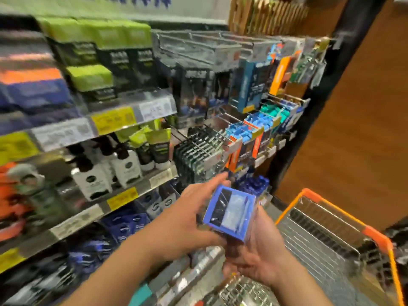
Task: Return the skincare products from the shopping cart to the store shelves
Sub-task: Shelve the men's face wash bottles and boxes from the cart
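A blue box [229,212] with a clear window is held between both hands, in front of the shelves and just left of the cart. My left hand [187,219] grips its left side, fingers reaching past the top edge. My right hand [256,250] cups it from below and from the right. The shopping cart [379,237], steel wire with orange rim, stands at the lower right; what lies inside it is hard to tell. The store shelves [123,193] fill the left and centre. The picture is blurred.
The shelves hold green-topped boxes [99,34], white bottles with dark caps [125,164] and dark blue packs [130,224] lower down. Pegs with hanging blue and orange packs [249,129] are straight ahead. A black post [331,85] and an orange-brown wall [364,129] stand on the right.
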`<state>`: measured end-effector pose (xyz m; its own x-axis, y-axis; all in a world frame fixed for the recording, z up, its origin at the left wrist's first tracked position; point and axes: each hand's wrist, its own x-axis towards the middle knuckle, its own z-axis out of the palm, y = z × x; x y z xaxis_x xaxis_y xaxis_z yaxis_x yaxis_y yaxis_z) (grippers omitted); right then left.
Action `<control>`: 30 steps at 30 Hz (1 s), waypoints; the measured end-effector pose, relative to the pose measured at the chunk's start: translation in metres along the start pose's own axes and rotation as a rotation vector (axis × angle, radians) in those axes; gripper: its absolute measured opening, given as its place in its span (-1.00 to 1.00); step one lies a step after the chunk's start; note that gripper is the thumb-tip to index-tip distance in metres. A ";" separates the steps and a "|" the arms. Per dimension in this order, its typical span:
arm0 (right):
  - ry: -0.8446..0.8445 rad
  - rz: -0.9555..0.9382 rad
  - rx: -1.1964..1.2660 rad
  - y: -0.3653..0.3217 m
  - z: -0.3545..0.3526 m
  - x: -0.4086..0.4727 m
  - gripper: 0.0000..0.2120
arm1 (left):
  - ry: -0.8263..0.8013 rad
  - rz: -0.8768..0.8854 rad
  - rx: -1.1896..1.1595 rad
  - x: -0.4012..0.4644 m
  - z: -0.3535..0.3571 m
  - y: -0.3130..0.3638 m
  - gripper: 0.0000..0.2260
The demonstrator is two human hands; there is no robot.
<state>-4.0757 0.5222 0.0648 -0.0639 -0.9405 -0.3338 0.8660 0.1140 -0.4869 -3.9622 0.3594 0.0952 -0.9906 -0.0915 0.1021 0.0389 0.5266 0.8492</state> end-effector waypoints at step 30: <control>0.062 -0.922 -1.293 -0.024 0.203 0.112 -0.66 | 0.711 -0.001 -1.182 -0.090 -0.154 0.034 -0.57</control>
<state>-4.0029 0.3490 0.2027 -0.3531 -0.8279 0.4358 -0.4649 -0.2489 -0.8496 -3.8515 0.2553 0.1953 -0.7249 -0.6878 0.0379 0.4802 -0.4652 0.7436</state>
